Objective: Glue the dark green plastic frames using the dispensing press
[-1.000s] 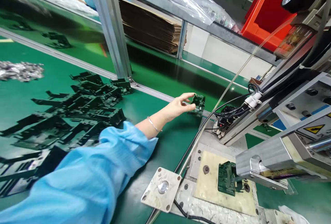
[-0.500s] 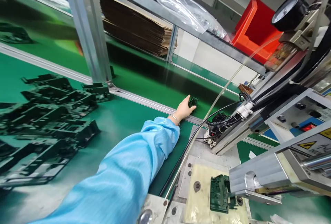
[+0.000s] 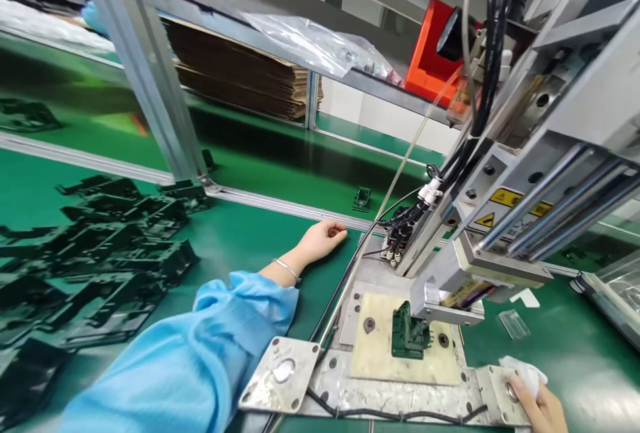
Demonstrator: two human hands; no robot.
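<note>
My left hand (image 3: 324,241), in a blue sleeve, rests over the green tabletop with fingers curled; nothing shows in it. Just beyond it, across the metal rail, a small dark green plastic part (image 3: 361,199) lies on a green surface. My right hand (image 3: 543,409) is at the lower right edge, a digit on the round metal button (image 3: 511,391) of a metal block; its other fingers are partly hidden beside a white cloth-like piece (image 3: 527,374). Between my hands another green plastic part (image 3: 407,333) sits on the cream fixture plate (image 3: 370,359), under the press head (image 3: 445,296).
Many dark green plastic frames (image 3: 125,246) lie piled at left. Black cables (image 3: 345,279) and a clear tube run beside the press. A second metal button plate (image 3: 283,373) stands near my left forearm. Stacked cardboard (image 3: 240,79) and a red bin (image 3: 425,59) are behind.
My left hand has let go of the small green part beyond the rail and drawn back toward me. My right hand has come into view at the button. The view has swung rightward.
</note>
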